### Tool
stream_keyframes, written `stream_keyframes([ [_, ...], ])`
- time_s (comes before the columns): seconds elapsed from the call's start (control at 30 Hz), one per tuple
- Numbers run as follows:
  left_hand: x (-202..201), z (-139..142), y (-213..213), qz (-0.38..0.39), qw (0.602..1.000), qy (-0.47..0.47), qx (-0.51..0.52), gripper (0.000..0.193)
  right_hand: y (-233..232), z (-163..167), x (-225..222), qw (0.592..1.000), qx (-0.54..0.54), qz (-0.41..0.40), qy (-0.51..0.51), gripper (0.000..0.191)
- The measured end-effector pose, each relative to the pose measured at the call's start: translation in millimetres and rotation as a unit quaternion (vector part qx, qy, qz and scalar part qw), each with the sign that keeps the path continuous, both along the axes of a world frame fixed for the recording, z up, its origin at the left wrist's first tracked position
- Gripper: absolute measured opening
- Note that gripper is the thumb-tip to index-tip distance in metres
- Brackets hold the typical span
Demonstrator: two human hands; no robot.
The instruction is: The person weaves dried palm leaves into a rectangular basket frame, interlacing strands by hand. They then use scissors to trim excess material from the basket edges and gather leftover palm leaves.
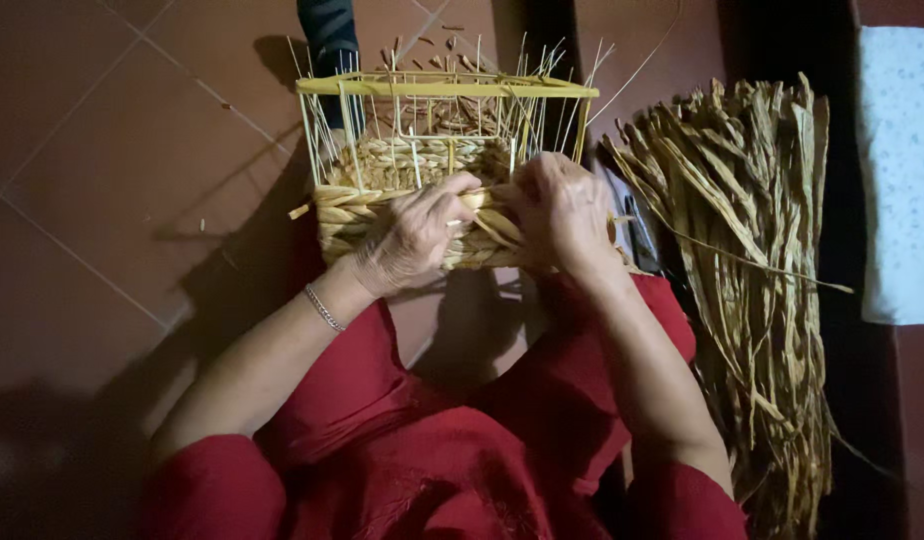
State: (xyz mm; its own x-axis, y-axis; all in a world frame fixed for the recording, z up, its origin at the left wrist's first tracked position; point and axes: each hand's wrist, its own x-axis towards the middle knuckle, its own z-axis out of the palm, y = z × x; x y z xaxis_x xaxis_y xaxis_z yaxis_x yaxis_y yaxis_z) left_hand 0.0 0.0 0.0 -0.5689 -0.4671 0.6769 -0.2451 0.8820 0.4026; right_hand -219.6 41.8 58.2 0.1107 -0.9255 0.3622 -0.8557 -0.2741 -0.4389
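- A half-woven basket (422, 200) with a yellow frame (442, 88) sat on the floor tiles (102, 160) before the person's knees.
- The left hand (414, 240) curled its fingers over the woven near wall, gripping a fibre strand.
- The right hand (562, 212) pressed closed against the same wall.
- A bundle of dried fibre (762, 280) lay just right of it.

One half-woven straw basket on a yellow frame (422, 200), one bundle of dried straw strands (752, 290), perhaps one white cloth (900, 170).
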Motion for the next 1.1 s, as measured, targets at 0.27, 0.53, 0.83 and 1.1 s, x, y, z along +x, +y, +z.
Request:
stream_keyframes([
  [0.27, -22.4, -4.1, -12.5, 0.07, 0.98, -0.039, 0.182, 0.007, 33.8, 2.1, -16.9, 0.999, 0.002, -0.032, 0.006, 0.023],
  [0.53, -26.1, 7.5, -8.7, 0.106, 0.963, -0.048, 0.244, 0.028, 63.6, -2.6, -77.0, 0.976, 0.143, -0.113, -0.115, 0.019],
  [0.83, -20.3, 46.8, 0.2, 0.08, 0.963, -0.017, 0.257, 0.046, 107.6, -76.1, -165.8, 0.887, 0.2, -0.187, -0.372, 0.026],
  [1.1, -23.4, 62.6, 8.8, 0.033, 0.947, 0.003, 0.318, 0.046, 100.9, -143.5, -274.6, 0.906, 0.085, -0.415, -0.023, 0.016],
])
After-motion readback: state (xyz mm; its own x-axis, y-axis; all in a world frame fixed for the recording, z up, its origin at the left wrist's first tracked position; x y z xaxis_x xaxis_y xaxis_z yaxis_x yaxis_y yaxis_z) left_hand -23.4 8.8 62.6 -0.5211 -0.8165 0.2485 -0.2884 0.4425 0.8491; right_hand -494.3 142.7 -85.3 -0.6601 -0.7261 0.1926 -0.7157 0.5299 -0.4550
